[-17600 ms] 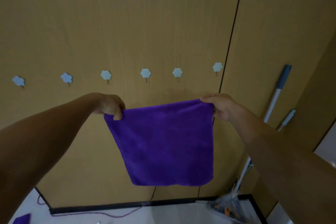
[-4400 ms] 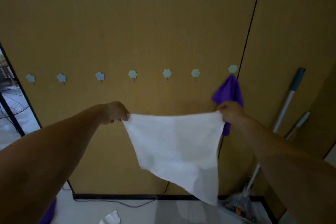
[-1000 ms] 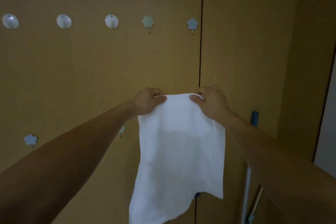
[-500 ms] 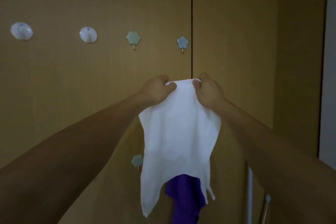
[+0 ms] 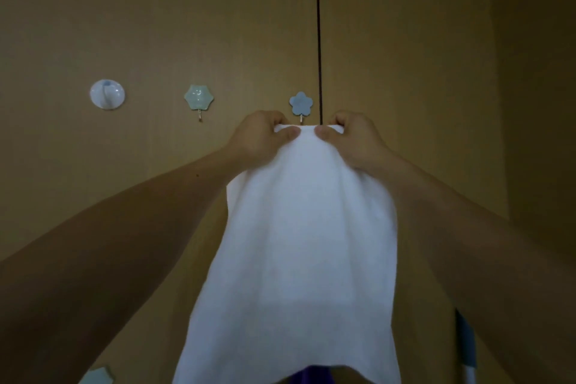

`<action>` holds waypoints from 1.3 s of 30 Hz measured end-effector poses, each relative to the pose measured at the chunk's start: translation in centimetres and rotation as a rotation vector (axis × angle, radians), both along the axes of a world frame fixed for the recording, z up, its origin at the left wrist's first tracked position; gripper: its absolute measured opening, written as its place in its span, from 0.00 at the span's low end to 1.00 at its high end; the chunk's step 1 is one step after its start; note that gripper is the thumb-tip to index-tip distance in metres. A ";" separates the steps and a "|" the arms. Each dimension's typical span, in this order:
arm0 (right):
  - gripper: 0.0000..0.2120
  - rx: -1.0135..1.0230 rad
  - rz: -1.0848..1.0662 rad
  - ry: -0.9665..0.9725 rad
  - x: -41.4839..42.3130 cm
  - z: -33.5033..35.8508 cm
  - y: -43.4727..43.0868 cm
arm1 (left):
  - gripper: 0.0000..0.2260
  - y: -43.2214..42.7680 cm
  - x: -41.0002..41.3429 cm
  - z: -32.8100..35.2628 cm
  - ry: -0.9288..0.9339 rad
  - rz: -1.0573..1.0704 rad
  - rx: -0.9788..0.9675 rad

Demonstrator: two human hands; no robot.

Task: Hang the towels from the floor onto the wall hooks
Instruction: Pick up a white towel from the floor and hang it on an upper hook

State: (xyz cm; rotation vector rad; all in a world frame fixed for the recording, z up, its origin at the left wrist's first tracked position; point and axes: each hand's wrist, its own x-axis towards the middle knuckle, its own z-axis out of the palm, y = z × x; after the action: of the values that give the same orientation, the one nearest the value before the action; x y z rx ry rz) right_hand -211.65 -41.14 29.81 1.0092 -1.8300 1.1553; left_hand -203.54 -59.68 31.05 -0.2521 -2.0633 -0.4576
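Observation:
A white towel [image 5: 299, 243] hangs down the middle of the view. My left hand [image 5: 261, 137] and my right hand [image 5: 352, 139] pinch its top edge close together, thumbs on the front. The pinched edge sits right under the metal prong of a blue flower-shaped hook [image 5: 300, 103] on the brown wooden wall. I cannot tell whether the towel touches the prong. A sliver of a purple towel [image 5: 311, 376] shows below the white towel's bottom edge.
On the same row to the left are a green hexagon hook [image 5: 198, 97] and a round white suction hook [image 5: 107, 94]. Another green hook [image 5: 96, 376] peeks at the bottom left. A dark wall seam [image 5: 318, 34] runs vertically; a blue-and-white pole [image 5: 466, 349] leans at lower right.
Both hands have risen with the white towel and come up to the blue flower hook, thumbs nearer each other. The view has tilted up, so the purple towel is almost hidden.

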 end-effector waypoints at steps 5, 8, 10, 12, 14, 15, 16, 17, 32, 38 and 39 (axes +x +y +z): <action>0.11 -0.015 -0.088 0.086 -3.2 3.5 -1.1 | 0.09 0.1 -2.7 3.1 0.110 0.143 -0.047; 0.11 -0.018 -0.120 0.075 -5.3 5.0 -2.0 | 0.11 0.1 -4.5 4.5 0.138 0.249 -0.061; 0.09 -0.024 -0.139 0.073 -6.3 5.9 -2.6 | 0.11 0.0 -5.4 5.2 0.158 0.316 -0.054; 0.09 -0.054 -0.144 0.074 -7.2 6.3 -3.2 | 0.09 0.0 -6.0 5.3 0.216 0.385 -0.066; 0.10 -0.098 -0.134 0.082 -7.8 6.0 -3.7 | 0.08 0.1 -6.5 4.7 0.293 0.422 -0.084; 0.10 -0.118 -0.131 0.090 -8.0 5.7 -3.8 | 0.08 0.2 -6.6 4.3 0.324 0.423 -0.087; 0.09 -0.136 -0.130 0.097 -8.2 5.2 -3.8 | 0.08 0.2 -6.6 4.0 0.343 0.425 -0.092; 0.08 -0.148 -0.127 0.101 -8.3 4.7 -3.8 | 0.08 0.3 -6.6 3.6 0.350 0.433 -0.099; 0.14 -0.030 -0.212 0.278 -7.2 -1.4 -3.7 | 0.16 -0.8 -6.1 -2.6 0.410 0.675 -0.555; 0.18 -0.002 -0.252 0.298 -6.5 -3.5 -3.9 | 0.20 -0.7 -5.4 -4.2 0.352 0.547 -0.615; 0.19 0.011 -0.208 0.263 -6.3 -3.6 -4.1 | 0.20 -0.4 -5.3 -4.3 0.317 0.505 -0.587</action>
State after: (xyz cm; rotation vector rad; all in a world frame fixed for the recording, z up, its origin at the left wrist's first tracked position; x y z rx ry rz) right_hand -217.95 -45.23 26.19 0.9052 -1.6861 0.8465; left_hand -208.86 -60.03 26.80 -0.1253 -1.8126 0.4766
